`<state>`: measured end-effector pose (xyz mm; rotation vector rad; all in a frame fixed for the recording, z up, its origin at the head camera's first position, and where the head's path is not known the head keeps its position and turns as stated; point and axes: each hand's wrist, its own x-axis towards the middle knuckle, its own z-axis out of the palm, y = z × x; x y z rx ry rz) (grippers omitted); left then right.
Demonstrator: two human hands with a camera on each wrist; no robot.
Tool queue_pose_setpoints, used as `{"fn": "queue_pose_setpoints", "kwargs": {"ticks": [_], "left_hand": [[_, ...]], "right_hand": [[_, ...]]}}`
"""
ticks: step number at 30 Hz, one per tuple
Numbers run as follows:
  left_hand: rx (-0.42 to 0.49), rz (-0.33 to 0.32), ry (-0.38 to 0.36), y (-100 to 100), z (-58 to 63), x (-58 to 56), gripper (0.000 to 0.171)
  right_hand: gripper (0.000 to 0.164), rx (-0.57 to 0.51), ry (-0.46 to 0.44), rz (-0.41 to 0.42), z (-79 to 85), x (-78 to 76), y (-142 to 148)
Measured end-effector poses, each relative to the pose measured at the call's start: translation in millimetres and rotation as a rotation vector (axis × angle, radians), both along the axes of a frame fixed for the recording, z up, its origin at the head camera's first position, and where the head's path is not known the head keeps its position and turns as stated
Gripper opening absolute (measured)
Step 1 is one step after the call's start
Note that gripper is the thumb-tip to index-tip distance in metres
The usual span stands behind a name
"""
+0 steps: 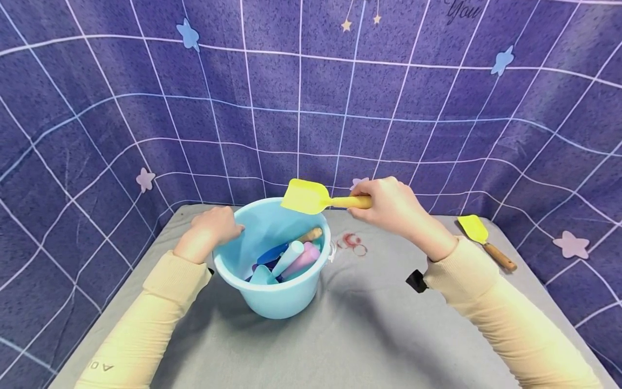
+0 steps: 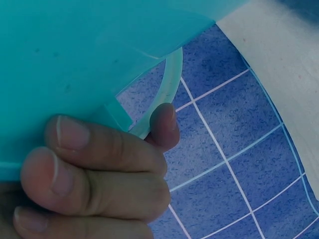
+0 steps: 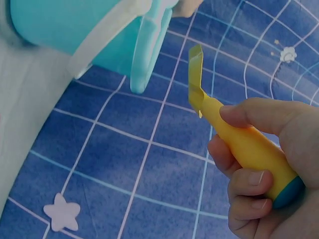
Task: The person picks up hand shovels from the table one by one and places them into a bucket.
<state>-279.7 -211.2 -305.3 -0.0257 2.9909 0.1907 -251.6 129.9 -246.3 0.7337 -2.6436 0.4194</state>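
A light blue bucket point(image 1: 279, 300) stands on the grey cloth, left of the middle in the head view. My left hand point(image 1: 214, 227) grips its left rim; in the left wrist view the fingers point(image 2: 114, 194) bend against the bucket wall point(image 2: 75, 59). Between thumb and fingers, my right hand point(image 1: 391, 202) holds a yellow toy shovel point(image 1: 306, 197) by its handle. The blade hovers over the bucket's right back rim, with its thin edge visible in the right wrist view. Inside the bucket lie a light blue handle point(image 1: 288, 259), a purple piece point(image 1: 303, 259) and a wooden handle point(image 1: 311, 235).
At the right lies another yellow-bladed tool point(image 1: 473, 228) with a wooden handle point(image 1: 500, 256). Several small reddish rings point(image 1: 351, 241) rest beside the bucket, near its white carrying handle point(image 1: 332, 251). A purple-blue grid-patterned cloth point(image 1: 320, 129) rises behind and at both sides.
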Motion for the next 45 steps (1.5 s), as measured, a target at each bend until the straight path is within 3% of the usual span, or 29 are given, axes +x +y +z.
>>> {"fn": "queue_pose_setpoints", "kwargs": {"ticks": [14, 24, 36, 45], "left_hand": [[-0.004, -0.019, 0.005, -1.5, -1.3, -1.2, 0.032], [0.003, -0.023, 0.012, -1.2, -1.0, -0.7, 0.033], [-0.003, -0.023, 0.0, -1.3, 0.0, -1.2, 0.032], [-0.005, -0.021, 0.006, -1.9, -1.5, -1.7, 0.034]], "right_hand": [[0.016, 0.066, 0.0, 0.093, -15.0, -1.8, -34.7], [0.02, 0.106, -0.088, 0.145, -22.4, -2.2, -56.3], [0.017, 0.047, -0.117, 0.254, -33.5, -7.9, -72.1], [0.019, 0.042, -0.158, 0.217, -43.3, -16.3, -83.7]]}}
